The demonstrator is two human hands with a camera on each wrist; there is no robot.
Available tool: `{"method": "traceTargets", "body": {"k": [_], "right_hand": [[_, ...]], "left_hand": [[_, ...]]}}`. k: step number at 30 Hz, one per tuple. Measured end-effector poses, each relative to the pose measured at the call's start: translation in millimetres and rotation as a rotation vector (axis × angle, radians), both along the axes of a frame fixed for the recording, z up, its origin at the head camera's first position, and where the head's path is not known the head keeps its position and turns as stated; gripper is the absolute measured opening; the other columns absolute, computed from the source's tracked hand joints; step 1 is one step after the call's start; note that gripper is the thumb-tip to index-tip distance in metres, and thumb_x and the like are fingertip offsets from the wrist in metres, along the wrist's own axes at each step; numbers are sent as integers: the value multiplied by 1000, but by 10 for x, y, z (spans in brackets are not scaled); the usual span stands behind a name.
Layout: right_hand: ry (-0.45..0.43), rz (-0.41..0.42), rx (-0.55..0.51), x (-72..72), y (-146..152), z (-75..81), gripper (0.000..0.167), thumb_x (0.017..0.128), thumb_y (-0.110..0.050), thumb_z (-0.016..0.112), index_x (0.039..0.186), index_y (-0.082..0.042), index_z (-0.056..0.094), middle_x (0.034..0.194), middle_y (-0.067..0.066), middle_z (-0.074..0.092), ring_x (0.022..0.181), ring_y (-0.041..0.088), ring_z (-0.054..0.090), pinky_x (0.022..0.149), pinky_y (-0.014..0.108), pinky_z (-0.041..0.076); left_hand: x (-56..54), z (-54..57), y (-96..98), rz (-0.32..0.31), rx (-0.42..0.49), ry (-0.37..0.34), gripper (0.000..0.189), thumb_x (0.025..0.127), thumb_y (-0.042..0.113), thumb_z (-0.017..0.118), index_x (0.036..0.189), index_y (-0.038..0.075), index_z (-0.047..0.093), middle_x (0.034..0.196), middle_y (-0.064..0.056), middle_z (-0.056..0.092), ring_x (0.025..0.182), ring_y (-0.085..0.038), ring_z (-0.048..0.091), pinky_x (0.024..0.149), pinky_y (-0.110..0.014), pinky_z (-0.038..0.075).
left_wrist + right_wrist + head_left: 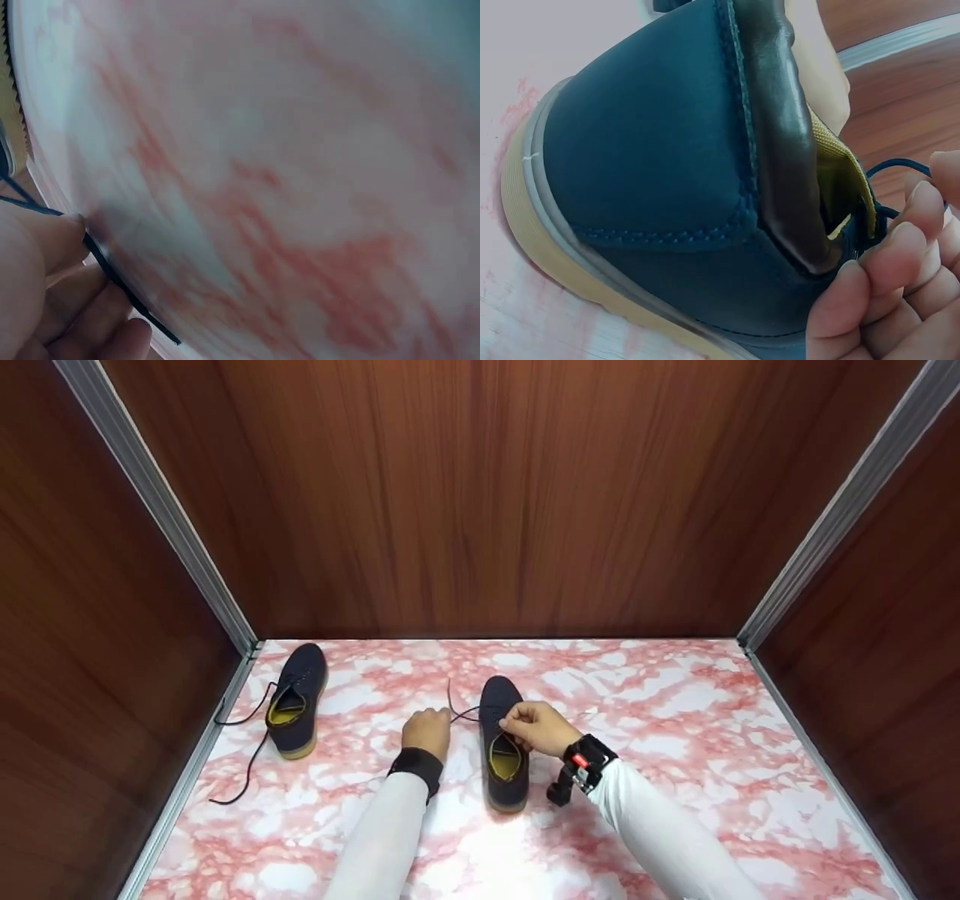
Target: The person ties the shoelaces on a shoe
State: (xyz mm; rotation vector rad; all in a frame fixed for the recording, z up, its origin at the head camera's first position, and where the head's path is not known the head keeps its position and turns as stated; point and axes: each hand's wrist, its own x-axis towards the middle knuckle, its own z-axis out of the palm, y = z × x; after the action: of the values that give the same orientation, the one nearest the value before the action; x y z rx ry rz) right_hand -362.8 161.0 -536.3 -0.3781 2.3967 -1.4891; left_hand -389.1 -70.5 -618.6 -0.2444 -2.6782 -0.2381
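A dark navy lace-up shoe (508, 793) with a tan sole and yellow lining stands in the middle, its toe pointing away from me. My left hand (427, 731) is just left of it, pinching a dark shoelace (112, 274) between thumb and fingers; the lace's end sticks out past the fingers in the left wrist view. Over the shoe's opening, my right hand (541, 727) pinches a lace near the eyelets. The right wrist view shows the shoe's heel and side (652, 135) close up, with a loop of lace (900, 163) running into the right fingers.
A matching navy shoe (304, 671) stands at the left, its loose laces (250, 765) trailing on the red-and-white marbled surface (660, 810). Brown wood-grain panels (480, 510) with grey metal corner strips (832, 502) enclose the back and sides. A strapped device (589, 761) sits on my right wrist.
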Motion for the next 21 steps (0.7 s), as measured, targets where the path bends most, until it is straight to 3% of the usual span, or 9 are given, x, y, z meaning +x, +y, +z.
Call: {"method": "traceTargets", "body": {"k": [12, 17, 21], "right_hand": [[7, -43, -10, 6, -16, 1, 23, 102, -23, 66, 89, -5, 65, 65, -5, 54, 56, 11, 51, 58, 28, 48], [5, -71, -30, -5, -29, 7, 21, 103, -21, 63, 91, -5, 65, 65, -4, 54, 57, 11, 51, 58, 28, 48], [-7, -94, -37, -6, -34, 13, 19, 103, -21, 63, 92, -7, 65, 67, -4, 54, 58, 12, 52, 60, 28, 49]], "left_hand": [[117, -51, 50, 8, -56, 50, 12, 88, 7, 62, 83, 4, 73, 78, -15, 70, 71, -36, 69, 61, -49, 59], [160, -46, 34, 3, -79, 64, 6, 83, 8, 70, 79, 4, 73, 77, -14, 68, 69, -34, 69, 60, -48, 58], [185, -34, 12, -9, -68, 23, 10, 76, 12, 77, 78, 3, 74, 81, -15, 68, 70, -35, 68, 60, -49, 57]]}}
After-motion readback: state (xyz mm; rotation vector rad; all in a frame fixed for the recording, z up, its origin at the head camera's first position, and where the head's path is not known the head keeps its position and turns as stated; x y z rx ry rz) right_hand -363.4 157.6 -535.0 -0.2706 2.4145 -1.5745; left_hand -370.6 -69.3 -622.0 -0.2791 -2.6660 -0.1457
